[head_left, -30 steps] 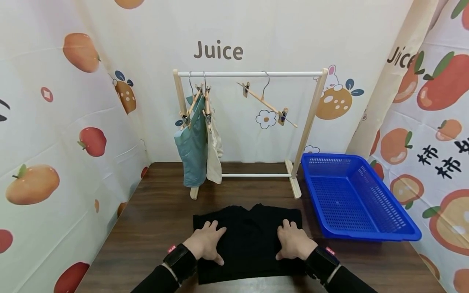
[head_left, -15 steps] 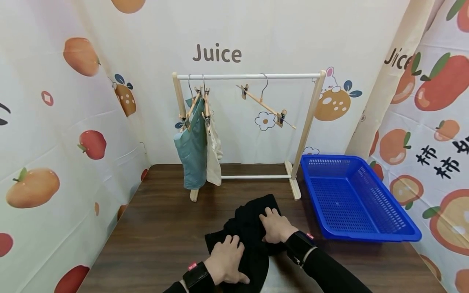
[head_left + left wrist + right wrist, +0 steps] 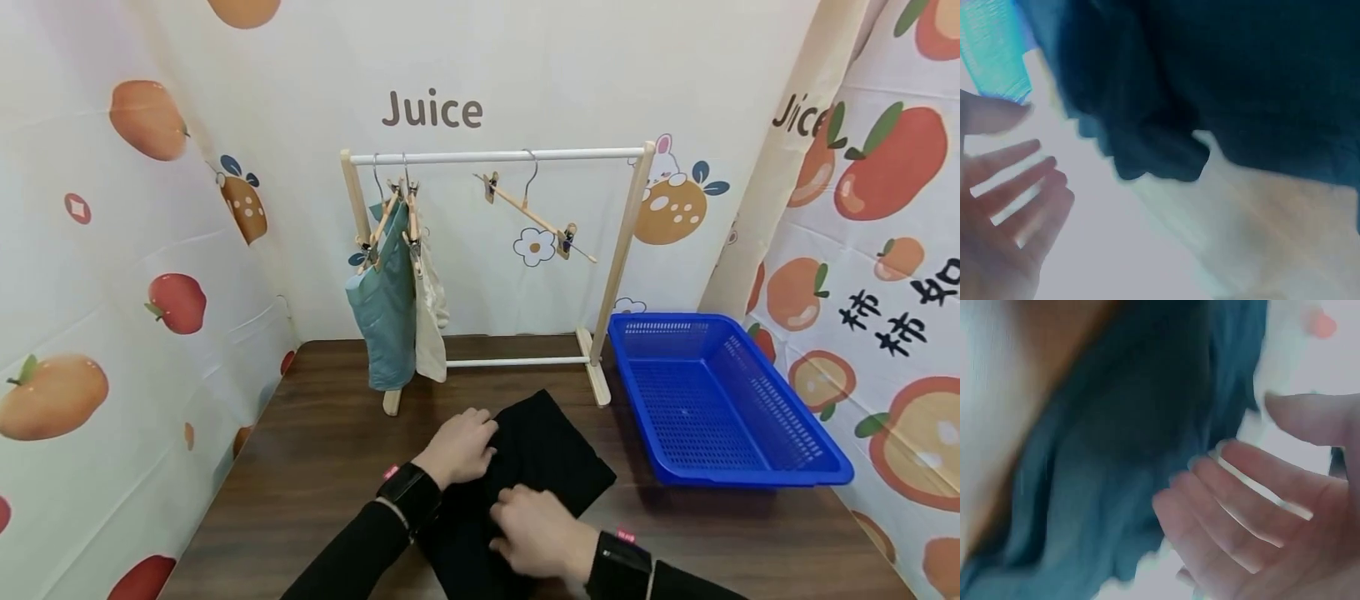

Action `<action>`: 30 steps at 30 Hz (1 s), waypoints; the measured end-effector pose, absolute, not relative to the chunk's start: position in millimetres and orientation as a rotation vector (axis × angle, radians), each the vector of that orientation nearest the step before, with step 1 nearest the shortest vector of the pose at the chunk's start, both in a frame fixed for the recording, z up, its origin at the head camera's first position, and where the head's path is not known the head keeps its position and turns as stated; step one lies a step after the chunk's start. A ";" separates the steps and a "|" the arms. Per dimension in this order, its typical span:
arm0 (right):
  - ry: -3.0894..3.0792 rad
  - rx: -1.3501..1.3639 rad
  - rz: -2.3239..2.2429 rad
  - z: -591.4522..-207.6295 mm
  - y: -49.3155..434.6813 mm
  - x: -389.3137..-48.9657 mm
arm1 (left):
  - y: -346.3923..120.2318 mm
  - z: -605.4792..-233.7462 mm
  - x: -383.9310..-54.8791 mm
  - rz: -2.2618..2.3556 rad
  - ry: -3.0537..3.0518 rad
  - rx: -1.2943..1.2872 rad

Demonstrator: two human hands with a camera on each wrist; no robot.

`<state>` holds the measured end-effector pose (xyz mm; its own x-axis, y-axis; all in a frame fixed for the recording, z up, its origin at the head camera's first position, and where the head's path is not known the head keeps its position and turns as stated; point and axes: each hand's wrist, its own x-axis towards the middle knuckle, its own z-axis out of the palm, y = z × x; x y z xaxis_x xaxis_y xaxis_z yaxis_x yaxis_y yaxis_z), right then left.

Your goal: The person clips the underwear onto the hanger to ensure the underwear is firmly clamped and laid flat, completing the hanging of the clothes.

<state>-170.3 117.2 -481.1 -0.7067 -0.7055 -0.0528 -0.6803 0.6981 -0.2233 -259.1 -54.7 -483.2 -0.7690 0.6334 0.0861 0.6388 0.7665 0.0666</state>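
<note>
A black garment that looks like a pair of shorts lies turned at an angle on the table. My left hand is over its left edge, while my right hand is over its nearer part. From the left wrist, the dark cloth fills the upper area, with the left hand beside it and thumb and fingers spread apart. In the blurred right wrist view, the right hand's loosely bent fingers are at the edge of the cloth, its thumb held apart.
A wooden rack with a white rail stands at the back. Teal shorts and a cream garment hang on its left side. A bare clip hanger hangs toward the right. A blue plastic basket sits on the right.
The black garment, earlier spread flat with both hands on it, has been turned and bunched. The left hand has moved farther away from the body, and the right hand nearer.
</note>
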 end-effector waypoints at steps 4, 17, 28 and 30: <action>2.699 -1.254 -0.140 -500.2 103.9 -157.8 | -38.2 -499.5 -264.2 -0.065 -3.056 -1.153; 2.626 -1.068 -0.017 -499.3 111.5 -160.8 | -50.0 -514.4 -263.3 0.038 -3.150 -1.054; 2.802 -0.891 -0.090 -498.9 153.6 -198.0 | -73.0 -508.9 -233.0 -0.107 -3.208 -0.883; 2.828 -0.913 -0.073 -501.1 157.7 -202.0 | -70.6 -508.3 -224.9 -0.130 -3.206 -0.878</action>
